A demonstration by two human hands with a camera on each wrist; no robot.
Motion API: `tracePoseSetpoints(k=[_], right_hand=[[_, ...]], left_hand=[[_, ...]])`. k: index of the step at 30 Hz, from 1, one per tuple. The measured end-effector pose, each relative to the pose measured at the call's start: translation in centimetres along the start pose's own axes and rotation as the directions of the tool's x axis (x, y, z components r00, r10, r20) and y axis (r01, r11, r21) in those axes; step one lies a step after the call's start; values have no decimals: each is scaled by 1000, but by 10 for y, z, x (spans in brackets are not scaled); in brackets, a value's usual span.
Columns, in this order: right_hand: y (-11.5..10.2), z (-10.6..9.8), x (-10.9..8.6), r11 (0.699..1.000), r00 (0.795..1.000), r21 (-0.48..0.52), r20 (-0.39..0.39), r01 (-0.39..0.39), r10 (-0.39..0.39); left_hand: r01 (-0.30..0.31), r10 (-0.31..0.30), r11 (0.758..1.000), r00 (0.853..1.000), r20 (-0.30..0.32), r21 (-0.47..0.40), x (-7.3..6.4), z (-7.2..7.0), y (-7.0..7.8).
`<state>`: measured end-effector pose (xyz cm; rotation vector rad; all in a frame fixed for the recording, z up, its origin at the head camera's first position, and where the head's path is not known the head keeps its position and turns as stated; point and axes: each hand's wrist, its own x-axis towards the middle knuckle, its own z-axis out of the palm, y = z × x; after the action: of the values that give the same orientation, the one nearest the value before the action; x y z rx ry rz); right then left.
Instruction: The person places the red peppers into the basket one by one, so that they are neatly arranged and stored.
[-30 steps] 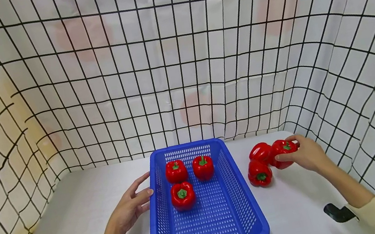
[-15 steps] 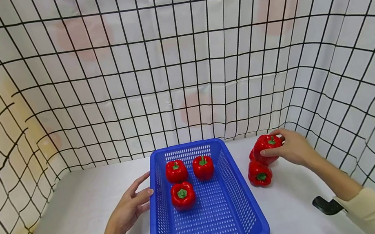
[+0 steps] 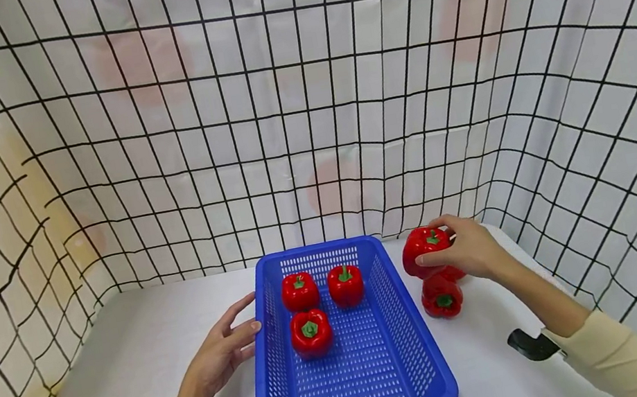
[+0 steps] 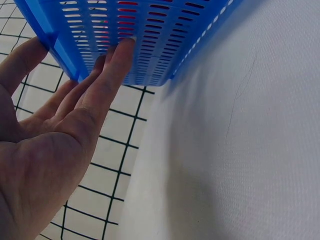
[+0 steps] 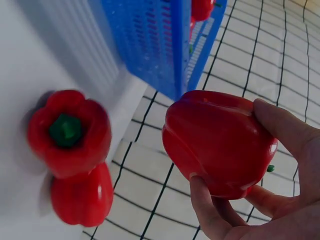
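Note:
My right hand (image 3: 471,249) grips a red bell pepper (image 3: 425,252) by its sides, held up beside the right rim of the blue basket (image 3: 350,390). In the right wrist view the held pepper (image 5: 220,142) is off the table, thumb on one side and fingers on the other. Below it on the table lie two more red peppers, one with its stem end (image 3: 442,297) towards me and another partly hidden behind it. Three red peppers, such as the front one (image 3: 311,333), sit inside the basket. My left hand (image 3: 220,352) touches the basket's left side with fairly straight fingers.
A white table (image 3: 117,394) bears the basket. Black wire grid (image 3: 281,127) stands in front of white sheeting at the back and along both sides. Dark camera mounts (image 3: 532,344) sit at both wrists.
My right hand has lifted the bell pepper from the cluster and carried it left towards the basket's right rim. The left hand and the basket stay where they were.

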<state>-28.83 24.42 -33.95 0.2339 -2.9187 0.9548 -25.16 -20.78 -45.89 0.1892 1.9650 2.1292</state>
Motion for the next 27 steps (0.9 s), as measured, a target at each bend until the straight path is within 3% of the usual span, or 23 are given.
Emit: tracePoseSetpoints(k=[11, 27], right_hand=[[-26, 18, 5, 998, 999, 47, 23, 39, -41], [-49, 42, 6, 993, 991, 67, 81, 99, -105]], left_hand=[[-14, 14, 1000, 999, 30, 8, -1, 1, -1], [-4, 4, 1000, 1000, 9, 3, 1, -1, -1]])
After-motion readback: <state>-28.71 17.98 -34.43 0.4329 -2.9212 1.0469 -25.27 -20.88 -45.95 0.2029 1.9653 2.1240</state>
